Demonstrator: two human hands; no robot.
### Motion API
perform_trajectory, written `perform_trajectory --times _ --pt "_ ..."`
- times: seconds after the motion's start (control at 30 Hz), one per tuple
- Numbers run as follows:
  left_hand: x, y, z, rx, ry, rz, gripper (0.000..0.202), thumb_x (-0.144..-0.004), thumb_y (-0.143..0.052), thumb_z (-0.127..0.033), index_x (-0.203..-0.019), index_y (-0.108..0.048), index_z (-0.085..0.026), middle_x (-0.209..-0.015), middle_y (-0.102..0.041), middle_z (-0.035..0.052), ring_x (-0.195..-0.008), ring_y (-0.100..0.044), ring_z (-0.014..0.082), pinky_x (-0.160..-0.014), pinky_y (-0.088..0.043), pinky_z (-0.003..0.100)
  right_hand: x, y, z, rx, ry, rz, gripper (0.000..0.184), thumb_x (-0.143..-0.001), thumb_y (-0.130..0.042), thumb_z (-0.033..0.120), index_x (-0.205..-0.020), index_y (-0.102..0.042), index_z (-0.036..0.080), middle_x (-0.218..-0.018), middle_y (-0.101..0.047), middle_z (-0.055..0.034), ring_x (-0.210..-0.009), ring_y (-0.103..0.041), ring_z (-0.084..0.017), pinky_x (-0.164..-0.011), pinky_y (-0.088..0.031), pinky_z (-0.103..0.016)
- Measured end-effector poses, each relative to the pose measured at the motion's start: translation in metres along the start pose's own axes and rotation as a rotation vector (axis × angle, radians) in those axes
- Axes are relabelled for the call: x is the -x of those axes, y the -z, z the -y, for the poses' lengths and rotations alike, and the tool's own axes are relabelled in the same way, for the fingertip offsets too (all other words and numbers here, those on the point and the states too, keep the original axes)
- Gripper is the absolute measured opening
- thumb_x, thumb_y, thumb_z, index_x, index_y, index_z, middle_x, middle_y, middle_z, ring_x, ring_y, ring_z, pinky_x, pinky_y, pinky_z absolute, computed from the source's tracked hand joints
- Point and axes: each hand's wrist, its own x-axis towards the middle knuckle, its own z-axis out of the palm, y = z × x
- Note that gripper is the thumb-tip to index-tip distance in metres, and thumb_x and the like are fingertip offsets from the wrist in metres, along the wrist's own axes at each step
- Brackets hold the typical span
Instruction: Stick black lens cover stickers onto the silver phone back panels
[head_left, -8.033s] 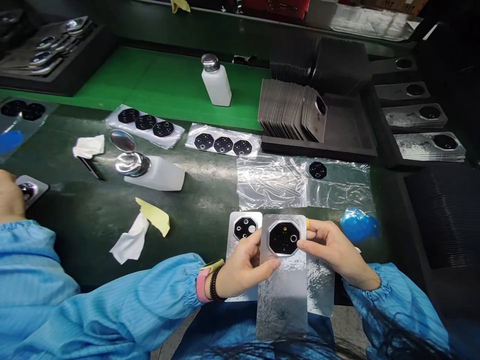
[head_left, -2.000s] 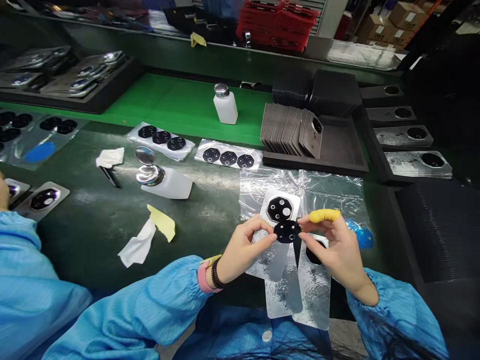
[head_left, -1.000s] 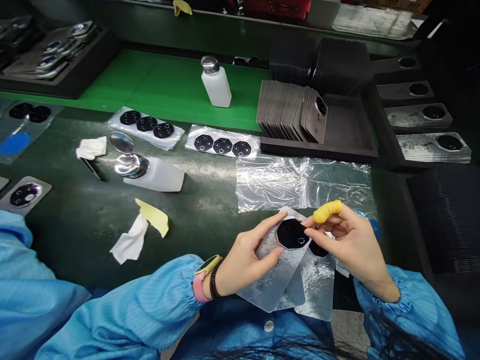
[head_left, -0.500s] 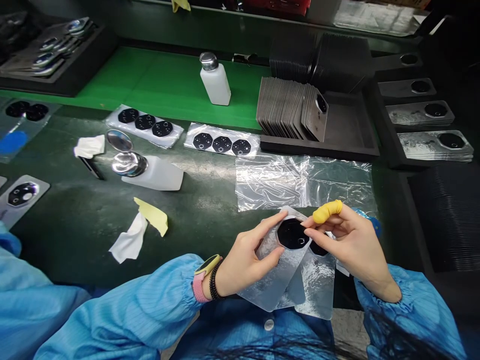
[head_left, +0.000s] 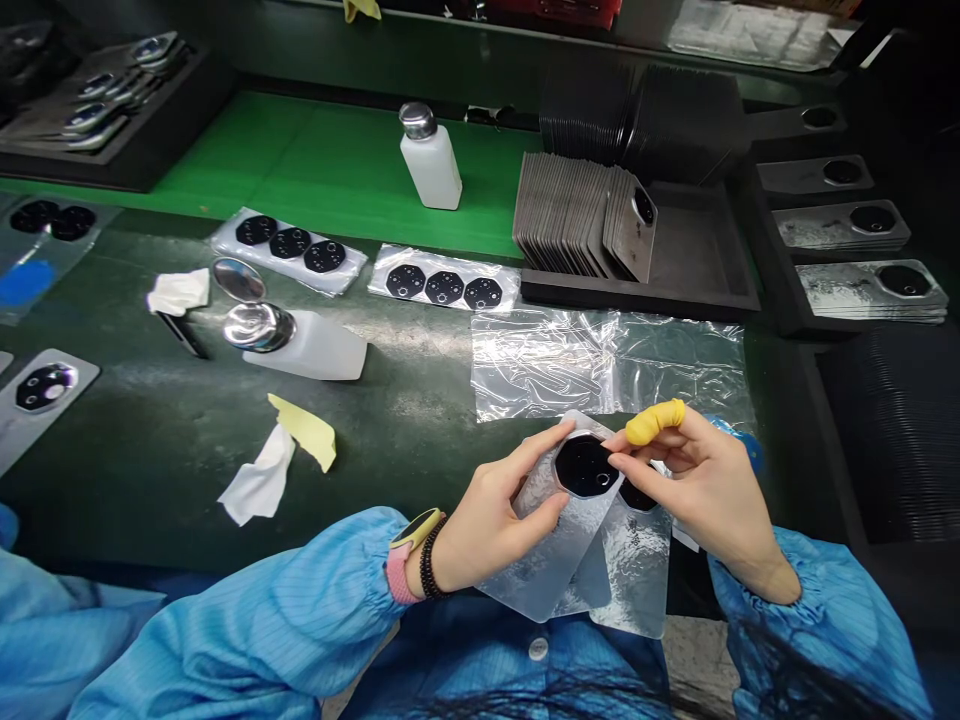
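My left hand [head_left: 499, 515] holds a grey phone back cover [head_left: 559, 560] between thumb and fingers, on either side of its black eight-sided camera lens cover [head_left: 587, 465]. At the lens cover's right edge, thumb and a finger of my right hand [head_left: 697, 485] are pinched together; what is between the tips is too small to make out. A yellow finger cot [head_left: 654, 423] sits on one right finger. Beneath the held cover, a second phone back cover [head_left: 634, 570] sticks out to the right, its black lens area partly hidden by my right hand.
Clear plastic film [head_left: 544, 365] lies just beyond my hands. Behind it stands a black tray [head_left: 697, 245] with upright covers. Lens covers in a plastic strip [head_left: 386, 290], a lidded white bottle [head_left: 326, 348], another bottle [head_left: 433, 170] and paper scraps [head_left: 262, 475] are leftward. A co-worker's blue sleeve [head_left: 52, 610] shows.
My hands and the phone back cover stay almost still. At the left edge, the co-worker's sleeve has drawn down, showing more of the phone back cover there.
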Motion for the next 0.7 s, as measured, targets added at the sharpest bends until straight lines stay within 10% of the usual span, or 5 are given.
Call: perform_trajectory --times 0.7 --pt "0.0017 -0.0001 -0.0010 0.003 0.038 -0.032 0.046 -0.086 -0.059 -0.018 -0.131 -0.053 -0.020 -0.128 -0.063 0.0059 -0.111 -0.064 0.0216 -0.093 -0.052 0.027 0.0080 -0.0058 -0.0067 0.221 0.306 -0.103 0.011 -0.081 -0.067 0.017 -0.081 -0.057 0.022 -0.080 -0.072 0.0008 -0.059 -0.065 -0.011 -0.054 -0.058 -0.021"
